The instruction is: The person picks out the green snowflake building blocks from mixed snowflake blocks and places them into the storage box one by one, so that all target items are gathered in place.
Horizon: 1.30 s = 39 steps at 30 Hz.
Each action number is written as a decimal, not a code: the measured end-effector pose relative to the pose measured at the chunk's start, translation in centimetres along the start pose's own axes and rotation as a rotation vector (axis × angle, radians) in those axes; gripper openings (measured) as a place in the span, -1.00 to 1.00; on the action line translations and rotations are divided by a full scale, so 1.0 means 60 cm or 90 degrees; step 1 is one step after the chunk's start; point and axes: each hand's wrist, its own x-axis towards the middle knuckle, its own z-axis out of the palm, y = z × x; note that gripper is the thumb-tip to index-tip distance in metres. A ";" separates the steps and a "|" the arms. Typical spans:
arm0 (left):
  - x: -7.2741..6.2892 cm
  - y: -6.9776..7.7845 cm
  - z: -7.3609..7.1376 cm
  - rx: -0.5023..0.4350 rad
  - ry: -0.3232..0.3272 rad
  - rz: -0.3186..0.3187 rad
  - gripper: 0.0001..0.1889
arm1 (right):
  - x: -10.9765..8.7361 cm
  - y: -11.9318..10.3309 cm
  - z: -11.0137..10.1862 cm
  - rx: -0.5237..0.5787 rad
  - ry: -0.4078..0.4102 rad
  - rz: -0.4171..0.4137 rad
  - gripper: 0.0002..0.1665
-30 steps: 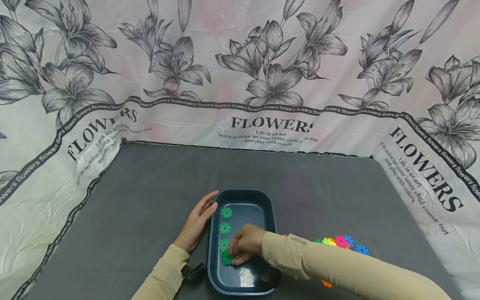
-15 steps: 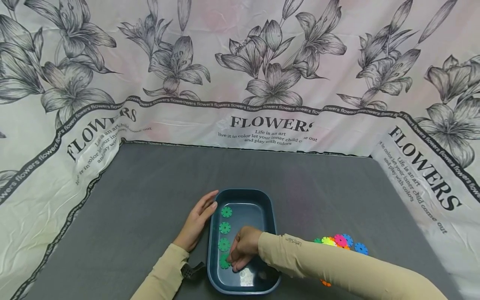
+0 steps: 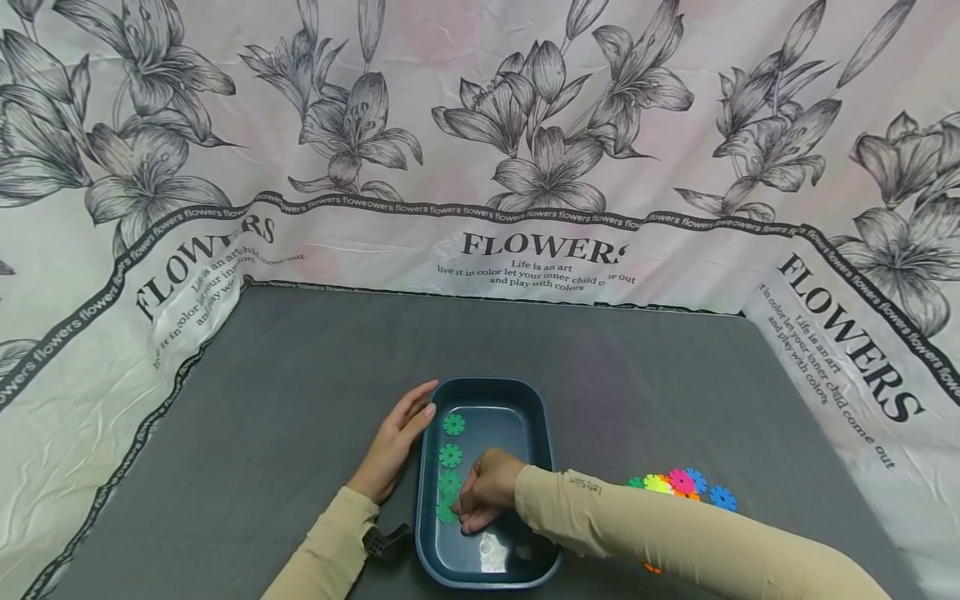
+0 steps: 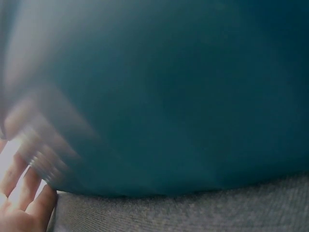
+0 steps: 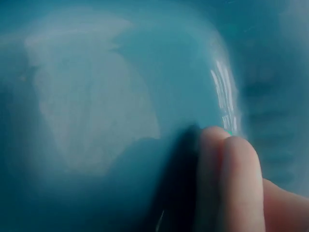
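A dark blue tray [image 3: 491, 554] lies lengthwise before me. Along its left side, green interlocking discs [image 3: 453, 425] with notched edges form a column; the lowest two sit close together. My right hand [image 3: 491, 483] reaches into the tray, its bent fingers and thumb holding the right edge of the lowest green disc [image 3: 446, 510]. In the right wrist view the fingertips [image 5: 240, 150] are low over the tray floor, a sliver of green behind them. My left hand [image 3: 392, 450] rests against the tray's upper left side, fingers extended along the rim; the left wrist view shows the tray's outer wall [image 4: 169, 111].
To the right, partly behind my right sleeve [image 3: 675, 517], lies a pile of discs: pink [image 3: 681, 481], yellow, orange, green, and blue [image 3: 722, 498]. A grey cloth [image 3: 315, 358] covers the table. Flower-printed fabric [image 3: 540, 108] stands behind and at both sides.
The lowest green disc first slid down and left, away from the one above, then back up close to it, with my right fingers at its edge. My left hand and the tray stay put.
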 end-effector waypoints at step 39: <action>-0.002 -0.005 0.002 0.018 -0.006 -0.004 -0.47 | -0.213 0.261 -0.224 -0.487 0.508 -0.207 -0.77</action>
